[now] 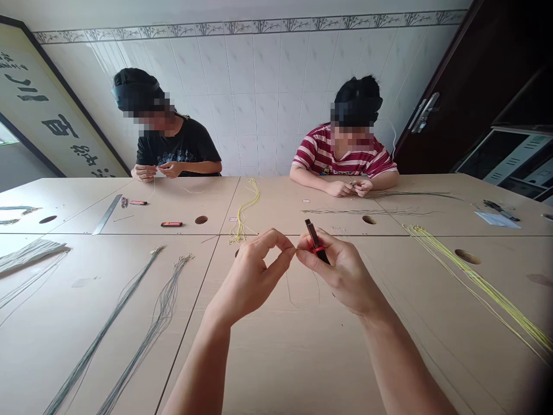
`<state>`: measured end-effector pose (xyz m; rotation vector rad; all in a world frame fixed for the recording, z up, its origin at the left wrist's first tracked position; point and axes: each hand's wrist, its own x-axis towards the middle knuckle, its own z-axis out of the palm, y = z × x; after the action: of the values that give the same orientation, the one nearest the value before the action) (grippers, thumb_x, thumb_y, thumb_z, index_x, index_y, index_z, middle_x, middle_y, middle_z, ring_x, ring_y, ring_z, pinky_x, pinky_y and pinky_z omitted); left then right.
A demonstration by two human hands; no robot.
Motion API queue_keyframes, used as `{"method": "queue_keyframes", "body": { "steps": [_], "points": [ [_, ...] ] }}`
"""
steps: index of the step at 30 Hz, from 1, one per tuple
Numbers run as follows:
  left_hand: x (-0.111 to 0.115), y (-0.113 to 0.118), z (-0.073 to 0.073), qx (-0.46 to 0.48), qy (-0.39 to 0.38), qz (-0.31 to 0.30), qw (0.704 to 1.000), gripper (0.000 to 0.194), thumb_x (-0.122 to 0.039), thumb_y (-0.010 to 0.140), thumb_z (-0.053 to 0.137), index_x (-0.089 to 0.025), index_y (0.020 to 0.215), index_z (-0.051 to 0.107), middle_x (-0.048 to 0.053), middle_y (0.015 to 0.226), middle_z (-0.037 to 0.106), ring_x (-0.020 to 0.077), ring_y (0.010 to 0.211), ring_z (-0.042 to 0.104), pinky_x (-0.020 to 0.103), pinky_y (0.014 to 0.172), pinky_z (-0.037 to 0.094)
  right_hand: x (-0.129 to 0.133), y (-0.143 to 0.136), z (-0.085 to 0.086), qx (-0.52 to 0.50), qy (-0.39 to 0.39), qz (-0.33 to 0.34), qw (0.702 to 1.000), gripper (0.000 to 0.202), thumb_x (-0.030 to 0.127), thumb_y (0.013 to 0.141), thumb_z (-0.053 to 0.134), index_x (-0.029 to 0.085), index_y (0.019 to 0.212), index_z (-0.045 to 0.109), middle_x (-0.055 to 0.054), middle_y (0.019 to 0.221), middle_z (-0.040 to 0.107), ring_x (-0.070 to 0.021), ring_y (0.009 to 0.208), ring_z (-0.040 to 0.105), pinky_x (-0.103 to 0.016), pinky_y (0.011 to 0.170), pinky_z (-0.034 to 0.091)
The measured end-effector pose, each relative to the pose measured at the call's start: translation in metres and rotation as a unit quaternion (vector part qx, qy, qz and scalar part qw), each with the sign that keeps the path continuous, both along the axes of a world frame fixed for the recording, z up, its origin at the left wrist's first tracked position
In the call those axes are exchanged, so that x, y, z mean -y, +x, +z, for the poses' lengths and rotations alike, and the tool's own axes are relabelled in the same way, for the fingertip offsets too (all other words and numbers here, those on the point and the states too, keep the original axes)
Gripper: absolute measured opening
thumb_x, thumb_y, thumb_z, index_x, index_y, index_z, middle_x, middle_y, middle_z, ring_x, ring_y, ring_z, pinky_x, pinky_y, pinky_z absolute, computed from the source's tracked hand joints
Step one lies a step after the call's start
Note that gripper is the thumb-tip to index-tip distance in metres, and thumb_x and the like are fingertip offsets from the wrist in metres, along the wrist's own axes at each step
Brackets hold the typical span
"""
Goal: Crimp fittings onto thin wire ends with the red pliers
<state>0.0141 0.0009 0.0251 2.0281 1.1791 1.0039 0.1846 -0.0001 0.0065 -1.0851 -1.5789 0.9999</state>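
My left hand (259,271) is closed in a pinch on a thin cord (289,291), with thumb and forefinger tips together. My right hand (341,265) pinches the same cord beside it, the fingertips of both hands nearly touching. Also gripped in my right hand is a slim black and red lighter (317,242), its dark end pointing up and away from me. No flame shows. Loose thin ends of the cord hang below my fingers above the table (285,363); the part between my fingertips is too small to make out.
Grey cord bundles (116,314) lie to the left, yellow cords (479,276) to the right and a yellow bundle (247,207) ahead. Beyond are a ruler (107,214), a red lighter (171,224) and table holes (467,256). Two people (177,141) handle small things across the table.
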Motion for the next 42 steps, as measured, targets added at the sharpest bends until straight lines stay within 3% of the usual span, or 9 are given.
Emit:
{"method": "queue_keyframes", "body": {
  "steps": [24, 42],
  "points": [
    [-0.0004, -0.0005, 0.0001, 0.009, -0.009, -0.012, 1.000, 0.016, -0.025, 0.095, 0.049, -0.021, 0.081, 0.055, -0.003, 0.078, 0.058, 0.0077, 0.058, 0.035, 0.019, 0.043, 0.029, 0.0014, 0.0033, 0.0040, 0.012, -0.006, 0.004, 1.000, 0.018, 0.037, 0.087, 0.061, 0.022, 0.078, 0.056, 0.002, 0.079, 0.046, -0.0122, 0.070, 0.041, -0.027, 0.062, 0.033],
    [0.0013, -0.0002, 0.0022, -0.001, 0.002, -0.014, 1.000, 0.011, -0.018, 0.089, 0.051, -0.020, 0.079, 0.054, -0.001, 0.079, 0.059, 0.0092, 0.066, 0.045, 0.016, 0.044, 0.031, 0.0025, 0.0040, 0.0041, 0.022, -0.005, 0.007, 1.000, 0.017, 0.034, 0.089, 0.058, 0.022, 0.077, 0.054, 0.001, 0.080, 0.047, -0.0128, 0.071, 0.042, -0.027, 0.062, 0.034]
  ]
}}
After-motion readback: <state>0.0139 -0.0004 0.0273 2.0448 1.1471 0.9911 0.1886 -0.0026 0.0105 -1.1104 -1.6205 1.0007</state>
